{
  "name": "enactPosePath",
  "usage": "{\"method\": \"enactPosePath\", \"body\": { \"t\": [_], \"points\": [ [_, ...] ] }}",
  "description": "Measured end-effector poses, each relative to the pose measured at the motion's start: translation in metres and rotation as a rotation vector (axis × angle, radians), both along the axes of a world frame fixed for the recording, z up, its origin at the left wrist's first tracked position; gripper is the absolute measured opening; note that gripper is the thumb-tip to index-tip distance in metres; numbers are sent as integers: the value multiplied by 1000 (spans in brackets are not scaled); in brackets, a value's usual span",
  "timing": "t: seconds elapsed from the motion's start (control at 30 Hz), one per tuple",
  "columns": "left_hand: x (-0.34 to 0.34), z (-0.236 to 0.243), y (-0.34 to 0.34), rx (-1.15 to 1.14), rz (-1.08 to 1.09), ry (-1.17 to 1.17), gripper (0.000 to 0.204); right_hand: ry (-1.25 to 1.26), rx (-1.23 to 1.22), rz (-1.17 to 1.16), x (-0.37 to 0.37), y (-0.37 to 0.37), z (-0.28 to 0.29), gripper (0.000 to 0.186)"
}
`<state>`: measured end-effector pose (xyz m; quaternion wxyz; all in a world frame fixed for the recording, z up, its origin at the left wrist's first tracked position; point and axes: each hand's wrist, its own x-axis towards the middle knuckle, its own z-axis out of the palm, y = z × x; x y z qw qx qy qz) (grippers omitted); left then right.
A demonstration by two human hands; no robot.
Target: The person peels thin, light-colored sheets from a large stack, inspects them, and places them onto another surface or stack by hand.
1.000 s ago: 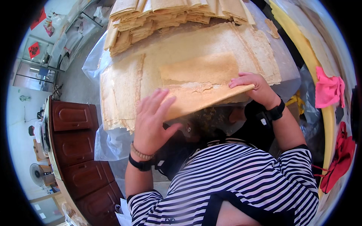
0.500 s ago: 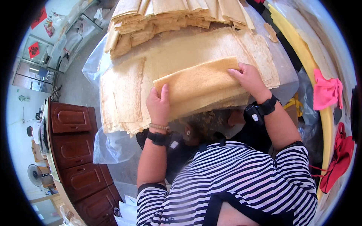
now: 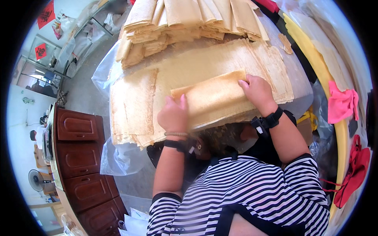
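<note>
A folded tan, thin dry sheet (image 3: 210,94) lies across a stack of pale, rough-edged sheets (image 3: 134,98). My left hand (image 3: 174,112) is closed on the folded sheet’s left end, thumb and fingers at its edge. My right hand (image 3: 258,93) grips its right end, with the thumb on top. The undersides of both grips are hidden. Behind the flat stack, a pile of similar folded sheets (image 3: 185,11) covers the back of the work surface.
Clear plastic sheeting (image 3: 122,157) hangs at the surface’s left edge. Red-brown cabinets (image 3: 76,155) and a fan (image 3: 36,179) stand left. A yellow padded edge (image 3: 305,43) runs down the right, with a pink cloth (image 3: 340,102) and a red item (image 3: 350,177) on it.
A second ago my left fingers were spread and a torn patch showed. Now the sheet is folded over with both hands on its ends, and it sits slightly lower in the picture.
</note>
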<state>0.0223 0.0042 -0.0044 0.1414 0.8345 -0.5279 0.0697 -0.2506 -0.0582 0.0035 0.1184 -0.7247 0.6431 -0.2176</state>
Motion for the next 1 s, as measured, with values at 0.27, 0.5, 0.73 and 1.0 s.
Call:
{"method": "enactPosePath", "body": {
  "t": [0.27, 0.5, 0.73, 1.0],
  "points": [
    [-31, 0, -11, -26, -823, 36, 58, -14, -118, 23, -2, 0, -14, 21],
    [-24, -14, -1, 13, -795, 60, 64, -10, -374, 214, 25, 24, 14, 67],
    [-2, -5, 4, 57, -735, 12, 66, 176, -220, 413, 41, 26, -21, 65],
    [25, 3, -9, 88, -713, 21, 56, 183, -243, 429, 40, 21, -24, 61]
  ]
}}
